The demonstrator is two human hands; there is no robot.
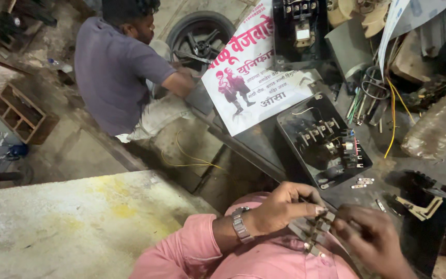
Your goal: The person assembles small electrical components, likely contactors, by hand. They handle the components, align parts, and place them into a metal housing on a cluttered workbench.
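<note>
My left hand [284, 205], with a metal wristwatch [240, 224] and a pink sleeve, grips a small metal-and-plastic electrical part [313, 230] with contact strips. My right hand [372, 238] pinches the same part from the right side. Both hands are held low over my lap, just below a black open switch box [322, 138] with terminals and a red wire that lies on the workbench. Small metal contact pieces [362, 183] lie beside the box.
A person in a grey shirt [110, 72] squats at upper left near a black wheel [198, 35]. A printed white poster [256, 77], yellow wires [392, 116], another black unit [299, 26], a wooden crate [20, 114] and a concrete slab [78, 222] surround the bench.
</note>
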